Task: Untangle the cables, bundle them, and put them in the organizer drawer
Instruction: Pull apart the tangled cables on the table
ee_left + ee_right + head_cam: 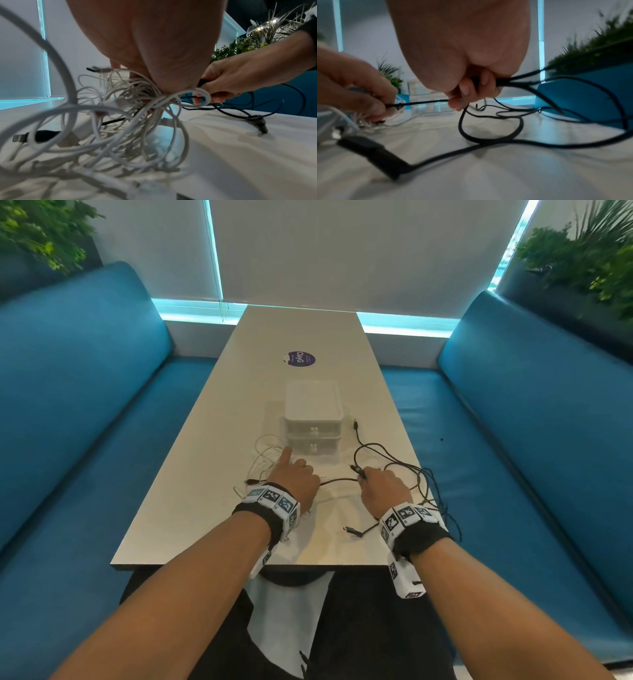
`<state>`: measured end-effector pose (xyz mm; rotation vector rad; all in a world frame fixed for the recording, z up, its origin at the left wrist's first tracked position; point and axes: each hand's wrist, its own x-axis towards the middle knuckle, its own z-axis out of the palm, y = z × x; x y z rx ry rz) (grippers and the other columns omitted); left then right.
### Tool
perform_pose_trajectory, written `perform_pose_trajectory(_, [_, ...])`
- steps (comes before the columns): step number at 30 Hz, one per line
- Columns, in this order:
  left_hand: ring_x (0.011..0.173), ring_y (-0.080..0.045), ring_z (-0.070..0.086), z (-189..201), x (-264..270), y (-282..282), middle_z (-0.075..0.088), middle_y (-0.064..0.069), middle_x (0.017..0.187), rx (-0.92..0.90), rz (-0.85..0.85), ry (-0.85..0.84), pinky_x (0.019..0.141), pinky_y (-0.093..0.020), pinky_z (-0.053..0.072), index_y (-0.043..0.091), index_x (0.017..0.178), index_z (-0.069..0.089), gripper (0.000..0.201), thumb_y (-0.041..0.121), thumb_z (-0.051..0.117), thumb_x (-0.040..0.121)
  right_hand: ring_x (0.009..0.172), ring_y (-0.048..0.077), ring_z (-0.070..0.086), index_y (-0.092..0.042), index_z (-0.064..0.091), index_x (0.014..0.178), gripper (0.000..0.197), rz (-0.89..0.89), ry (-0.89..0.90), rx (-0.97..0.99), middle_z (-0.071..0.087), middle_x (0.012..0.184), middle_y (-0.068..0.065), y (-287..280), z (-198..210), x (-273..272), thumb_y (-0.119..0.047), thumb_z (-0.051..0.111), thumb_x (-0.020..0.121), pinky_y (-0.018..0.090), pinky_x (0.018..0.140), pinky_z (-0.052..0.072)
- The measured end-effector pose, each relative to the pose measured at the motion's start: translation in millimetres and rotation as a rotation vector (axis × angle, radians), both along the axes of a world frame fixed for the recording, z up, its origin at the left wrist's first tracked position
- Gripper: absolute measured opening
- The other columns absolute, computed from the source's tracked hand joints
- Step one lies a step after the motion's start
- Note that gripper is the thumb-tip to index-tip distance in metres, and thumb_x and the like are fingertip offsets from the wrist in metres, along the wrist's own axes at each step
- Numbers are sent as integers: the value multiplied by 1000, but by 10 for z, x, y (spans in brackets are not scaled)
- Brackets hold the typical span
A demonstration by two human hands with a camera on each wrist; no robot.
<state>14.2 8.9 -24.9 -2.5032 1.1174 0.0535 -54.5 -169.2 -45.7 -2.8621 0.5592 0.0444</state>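
A tangle of white cables [263, 453] [130, 121] lies on the table left of the organizer [313, 419], a clear two-drawer box with both drawers shut. My left hand [293, 479] [154, 47] grips a bunch of these white loops, index finger stretched toward the organizer. In the right wrist view the left hand [368, 94] also pinches a taut black strand [418, 103]. My right hand [382, 489] [467, 86] has its fingers curled round the black cables [404, 470] [488, 139], which loop off to the right.
The long pale table [205, 474] carries a round purple sticker [301, 359] behind the organizer. A black plug [352, 530] [373, 152] lies near the front edge. Blue benches [68, 405] flank both sides, and some black loops hang over the right edge.
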Motion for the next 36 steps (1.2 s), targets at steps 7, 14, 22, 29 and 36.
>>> perform_pose_trajectory(7, [118, -27, 53, -55, -27, -56, 66, -4, 116, -14, -21, -2, 115, -55, 14, 17, 127, 55, 34, 27, 55, 94, 83, 32, 64, -13, 58, 105, 30, 173, -54, 213, 67, 91, 11, 292, 32, 88, -35, 37, 103, 38, 69, 52])
perform_pose_trajectory(14, [112, -25, 56, -120, 12, 104, 66, -1, 110, -119, -42, -32, 111, -51, 22, 18, 117, 57, 32, 39, 38, 102, 80, 25, 62, -19, 63, 95, 28, 250, 43, 202, 67, 87, 5, 238, 42, 99, -38, 44, 100, 39, 74, 53])
perform_pose_trajectory(22, [121, -24, 47, -48, 28, 204, 58, 1, 123, -81, -7, 60, 115, -55, 15, 26, 128, 53, 35, 34, 48, 94, 87, 26, 63, -20, 62, 110, 33, 196, 51, 119, 67, 97, 6, 178, 32, 51, -42, 39, 102, 41, 78, 54])
perform_pose_trajectory(29, [120, -26, 50, -50, 66, 337, 61, 1, 120, -93, 58, 25, 115, -59, 10, 29, 121, 60, 37, 46, 32, 103, 91, 28, 63, -18, 62, 118, 37, 35, 52, 104, 65, 103, 9, 37, 113, 68, -43, 38, 102, 42, 83, 54])
perform_pose_trajectory(36, [126, -30, 47, -125, 11, 248, 63, 2, 124, 11, 19, -20, 117, -60, 5, 29, 121, 64, 31, 39, 42, 102, 90, 27, 64, -15, 62, 114, 35, 19, 69, 6, 64, 103, 8, 92, 98, 99, -39, 39, 102, 43, 83, 55])
